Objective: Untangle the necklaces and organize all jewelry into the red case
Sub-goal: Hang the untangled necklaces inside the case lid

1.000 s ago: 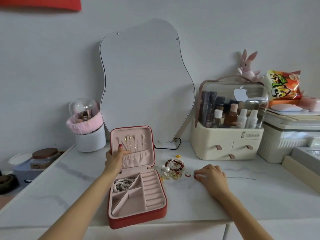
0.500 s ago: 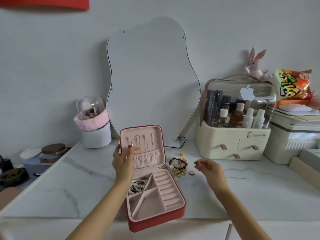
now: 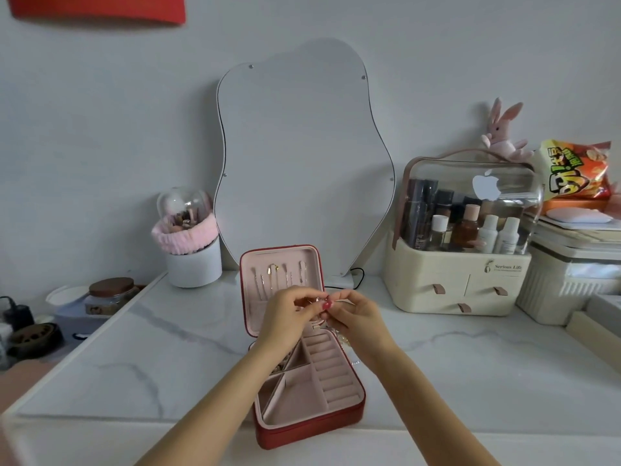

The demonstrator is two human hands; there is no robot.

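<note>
The red jewelry case [image 3: 312, 427] lies open on the marble tabletop [image 3: 151, 358], its pink lid [image 3: 250, 267] upright. Thin gold necklaces [image 3: 268, 277] hang inside the lid. My left hand [image 3: 285, 319] and my right hand [image 3: 358, 319] meet in front of the lid, and both pinch a thin necklace chain [image 3: 340, 300] between fingertips. My left forearm hides most of a bead bracelet [image 3: 280, 366] in the case's left compartment. My right hand hides nearly all of the loose jewelry pile [image 3: 344, 341] beside the case.
A wavy mirror [image 3: 302, 163] leans on the wall behind the case. A cream cosmetics organizer [image 3: 457, 280] stands at the right, with storage boxes [image 3: 571, 274] beyond it. A white cup with a pink band [image 3: 193, 260] stands at the left, and a jar [image 3: 111, 294] on a lower surface.
My right hand lifted off the table with the thin chain and moved left. My left hand left the lid's edge and joined it. The view shifted, so the case sits further right.
</note>
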